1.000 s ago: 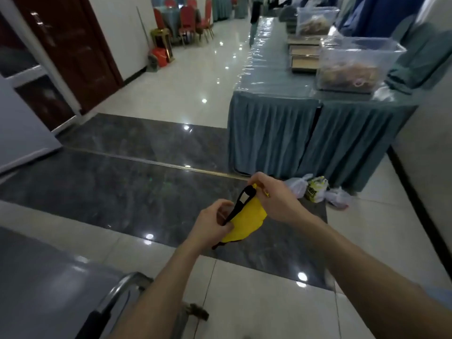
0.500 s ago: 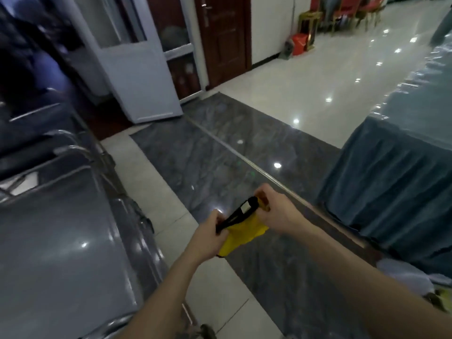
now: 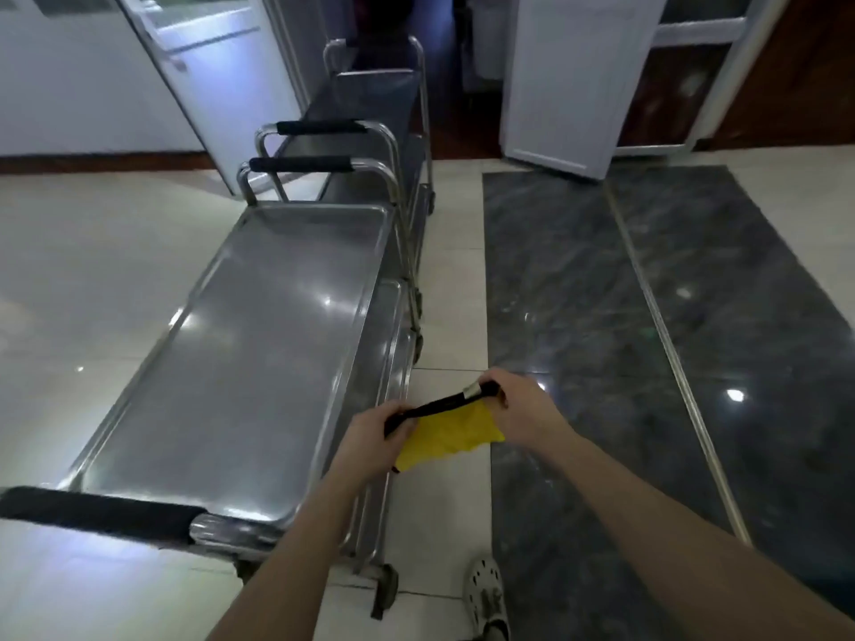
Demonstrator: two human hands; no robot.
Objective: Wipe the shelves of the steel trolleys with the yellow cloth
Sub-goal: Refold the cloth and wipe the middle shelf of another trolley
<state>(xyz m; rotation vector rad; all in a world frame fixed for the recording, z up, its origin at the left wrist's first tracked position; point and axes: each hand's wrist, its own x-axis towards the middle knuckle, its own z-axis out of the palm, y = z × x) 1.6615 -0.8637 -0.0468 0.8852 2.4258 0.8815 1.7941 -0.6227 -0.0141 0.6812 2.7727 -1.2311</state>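
A yellow cloth (image 3: pixel 446 434) with a black edge band hangs between my two hands over the floor, just right of the near trolley. My left hand (image 3: pixel 370 444) grips the band's lower left end. My right hand (image 3: pixel 520 407) pinches its upper right end, so the band is stretched taut. The near steel trolley (image 3: pixel 250 344) has a bare, shiny top shelf and a black-padded handle (image 3: pixel 99 513) close to me. A second steel trolley (image 3: pixel 370 99) stands in line behind it, toward the doorway.
White doors (image 3: pixel 560 85) stand open at the back beside the far trolley. Pale tiles lie left of the trolleys, a dark marble strip (image 3: pixel 601 316) with a metal rail to the right. My white shoe (image 3: pixel 486 594) is on the tiles by the trolley's near wheel.
The view has swung left from the draped table and hall to the trolleys, which now fill the left side. Both hands keep their hold on the cloth, its band pulled straighter.
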